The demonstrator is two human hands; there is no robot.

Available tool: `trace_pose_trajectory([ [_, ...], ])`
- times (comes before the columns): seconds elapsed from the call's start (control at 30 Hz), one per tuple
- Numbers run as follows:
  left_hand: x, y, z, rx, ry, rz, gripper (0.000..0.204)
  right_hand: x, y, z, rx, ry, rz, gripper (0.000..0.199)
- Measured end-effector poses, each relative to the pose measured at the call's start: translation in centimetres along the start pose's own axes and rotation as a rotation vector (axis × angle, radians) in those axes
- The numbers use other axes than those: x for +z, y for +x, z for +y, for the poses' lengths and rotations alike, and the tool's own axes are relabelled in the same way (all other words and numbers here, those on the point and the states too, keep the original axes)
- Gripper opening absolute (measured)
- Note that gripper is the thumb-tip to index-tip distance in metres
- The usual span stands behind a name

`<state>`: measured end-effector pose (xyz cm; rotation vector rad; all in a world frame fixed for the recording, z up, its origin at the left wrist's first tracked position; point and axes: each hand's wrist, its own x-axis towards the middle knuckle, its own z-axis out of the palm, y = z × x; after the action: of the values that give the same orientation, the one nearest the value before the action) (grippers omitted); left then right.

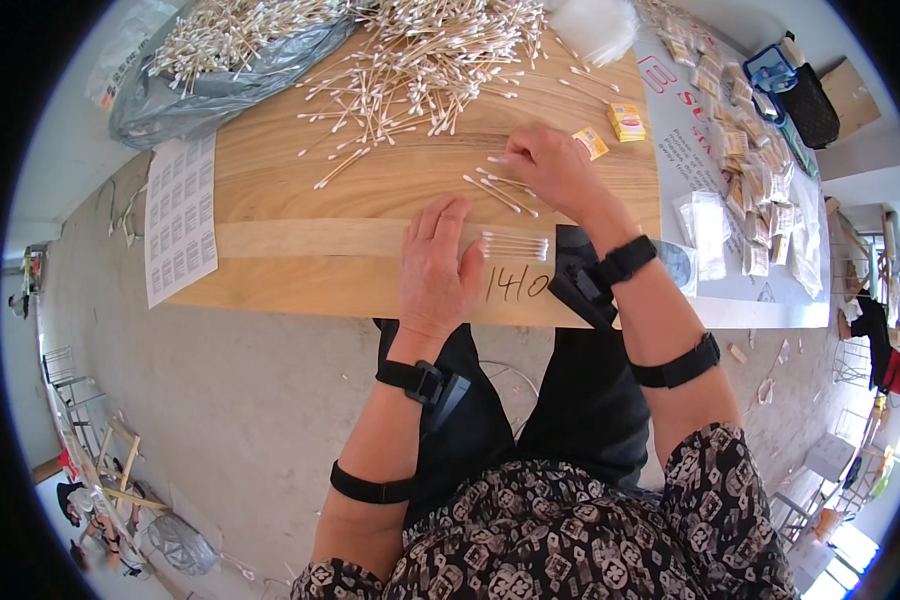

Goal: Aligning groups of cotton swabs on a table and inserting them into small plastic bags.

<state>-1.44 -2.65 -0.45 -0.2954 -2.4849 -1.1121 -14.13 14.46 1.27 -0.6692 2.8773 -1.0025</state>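
My left hand (436, 262) lies flat on the wooden table, thumb apart from the fingers. Its thumb is beside a neat row of several cotton swabs (515, 246) set parallel on a strip of clear tape. Farther up and to the right, my right hand (558, 172) is closed, thumb and fingers pinched at a cotton swab (494, 160) whose white tip sticks out to the left; the rest is hidden by the fingers. Just below those fingers lie a few loose cotton swabs (500, 196), slanting on the wood. Both wrists wear black straps with small devices.
A big heap of cotton swabs (430, 65) covers the table's far side, partly in a grey plastic bag (185, 115). Small yellow boxes (626, 122) stand beyond my right hand. A printed label sheet (182, 215) lies left; many small packets (760, 190) fill the right side.
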Motion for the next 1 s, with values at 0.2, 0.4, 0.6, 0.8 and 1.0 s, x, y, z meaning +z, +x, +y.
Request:
trace_pose_trajectory([
  [0.2, 0.1, 0.0, -0.2, -0.009, 0.004, -0.015, 0.047, 0.0, -3.1, -0.9, -0.083, 0.128, 0.008, 0.015],
  [0.4, 0.0, 0.1, 0.4, -0.034, 0.105, -0.075, 0.050, -0.3, -4.5, -0.8, -0.127, 0.181, -0.042, 0.010],
  [0.6, 0.2, 0.1, 0.9, 0.044, 0.324, -0.201, 0.049, 0.8, -5.9, -0.1, 0.027, 0.552, 0.148, 0.005],
  [0.8, 0.8, 0.3, 1.3, 0.080, 0.459, -0.253, 0.052, 1.1, -6.3, -0.6, -0.066, 0.243, 0.251, 0.004],
  [1.0, 0.6, 0.3, 0.9, 0.084, 0.397, -0.254, 0.055, 1.7, -6.9, -1.1, 0.112, 0.501, 0.377, 0.008],
])
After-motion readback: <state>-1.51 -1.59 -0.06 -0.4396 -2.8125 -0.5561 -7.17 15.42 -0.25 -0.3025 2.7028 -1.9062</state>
